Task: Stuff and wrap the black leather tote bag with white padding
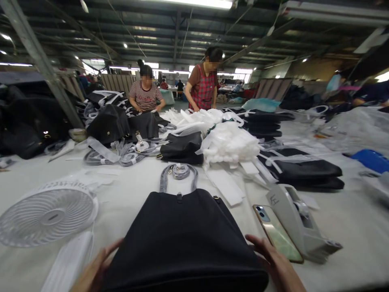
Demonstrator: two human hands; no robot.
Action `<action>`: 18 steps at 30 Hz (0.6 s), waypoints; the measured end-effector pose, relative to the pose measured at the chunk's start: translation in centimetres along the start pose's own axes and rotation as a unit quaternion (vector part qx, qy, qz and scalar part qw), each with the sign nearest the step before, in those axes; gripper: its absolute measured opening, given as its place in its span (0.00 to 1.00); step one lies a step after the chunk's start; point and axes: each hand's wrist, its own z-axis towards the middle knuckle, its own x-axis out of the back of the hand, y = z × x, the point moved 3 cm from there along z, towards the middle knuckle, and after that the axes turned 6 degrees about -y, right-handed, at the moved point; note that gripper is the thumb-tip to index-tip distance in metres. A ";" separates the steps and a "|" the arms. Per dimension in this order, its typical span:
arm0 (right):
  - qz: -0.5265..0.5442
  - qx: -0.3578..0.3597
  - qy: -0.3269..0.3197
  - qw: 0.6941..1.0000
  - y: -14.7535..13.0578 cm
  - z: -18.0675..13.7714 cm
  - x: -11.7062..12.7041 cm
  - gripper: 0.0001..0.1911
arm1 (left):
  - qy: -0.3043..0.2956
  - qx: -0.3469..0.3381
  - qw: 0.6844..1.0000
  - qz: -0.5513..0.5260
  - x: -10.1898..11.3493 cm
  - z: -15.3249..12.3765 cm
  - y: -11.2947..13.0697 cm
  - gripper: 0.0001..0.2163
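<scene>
— Black bag (182, 239) flat on the white bench (136, 178), right in front; grey strap (179, 172) curled just past its far edge. Left hand (94, 269) pressed to the bag's left side; right hand (273, 263) pressed to its right side. Fingers (259, 245) spread open and laid against the cloth; not curled round anything, so more of a loose hold than a real grip.

— Any trouble close by?

— Phone (278, 233) lying flat just right of the bag, almost touching the right hand; tape holder (299, 221) just beyond the phone, farther right again. Probably an easy bump: a quick push of the bag to the right, or a swing of that hand, and off slides the phone.

— And on the bag's other side?

— White fan (48, 213) lying face up, well left of the bag; white foam sheet (69, 263) near the left hand. Could get knocked by a fast pull to the left; less likely than the phone, though.

— The strap?

— Might snag; loops of it folded over near the bag's top, with white wrapping strips (225, 184) just right of them. Lifting fast could drag those along.

— Anything farther away?

— Two people bent over heaps of black bags (109, 121) and white packing (227, 142), far beyond the bag; too far to get in the way. Open hands could also slip on the smooth cloth; hard to tell how firm the press is.
</scene>
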 end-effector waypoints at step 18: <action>0.049 0.080 -0.048 0.994 1.8 2.7 -3.0 0.37 | -0.171 -0.178 0.834 0.494 -30.6 14.7 7.8 0.14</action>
